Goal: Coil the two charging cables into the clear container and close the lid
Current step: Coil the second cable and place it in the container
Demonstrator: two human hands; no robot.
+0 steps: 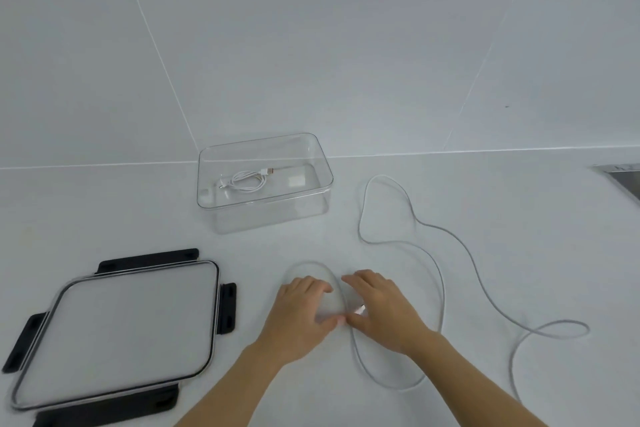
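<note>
The clear container (265, 184) stands open on the white bench (485, 201), close to the wall behind it, and one charging cable (244, 181) already lies coiled on its floor, its connector end pointing toward a small white label on the container's right side. The second cable (429, 246), long and white, is still outside: it runs in loose curves over the bench to the right of the container and nearer the camera, with one wide loop near the container's right side and another small loop far out to the right. Its near end is gathered in a small loop (313, 282) in front of the container, between the two hands. The left hand (304, 308) lies over that loop, fingers bent and thumb pressed toward the right hand, pinning the cable down. The right hand (381, 308) is just beside it, thumb touching the left thumb, fingers curled around the cable where the connector (360, 309) shows at the palm. The lid (117, 333), clear with black clip flaps on its sides, lies flat on the bench well to the left of the hands, in front of and left of the container, apart from it
</note>
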